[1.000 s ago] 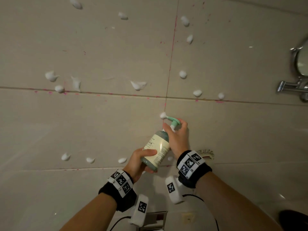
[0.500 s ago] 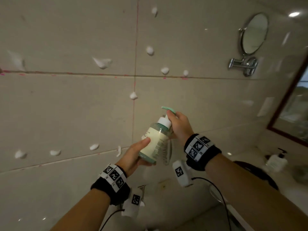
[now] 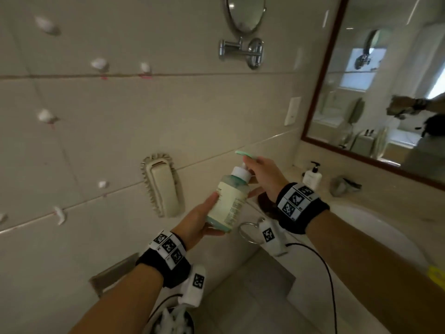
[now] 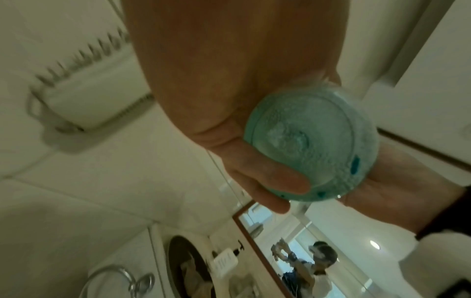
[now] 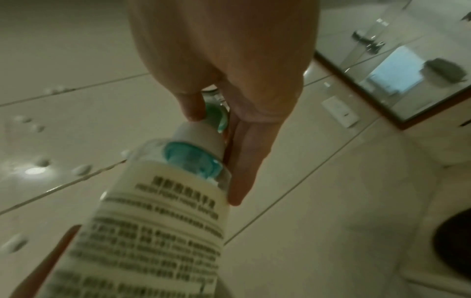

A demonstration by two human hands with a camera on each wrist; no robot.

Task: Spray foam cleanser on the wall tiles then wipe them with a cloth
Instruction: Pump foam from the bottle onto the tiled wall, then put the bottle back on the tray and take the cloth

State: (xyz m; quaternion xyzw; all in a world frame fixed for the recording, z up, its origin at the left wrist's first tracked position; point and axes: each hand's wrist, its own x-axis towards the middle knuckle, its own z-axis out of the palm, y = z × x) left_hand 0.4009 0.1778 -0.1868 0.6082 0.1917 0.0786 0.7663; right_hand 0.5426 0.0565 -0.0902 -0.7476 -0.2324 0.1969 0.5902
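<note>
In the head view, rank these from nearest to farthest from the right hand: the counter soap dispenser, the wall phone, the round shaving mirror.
From the right hand, which holds the pump of the foam bottle:
1. Counter soap dispenser, just to its right, by the sink.
2. Wall phone, on the tiles to its left, beyond the bottle.
3. Round shaving mirror, high on the wall, clearly farthest.

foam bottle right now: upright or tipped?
Tipped. The foam bottle leans with its pump head up and right of its base, cradled by the left hand; the right hand grips the pump.
</note>
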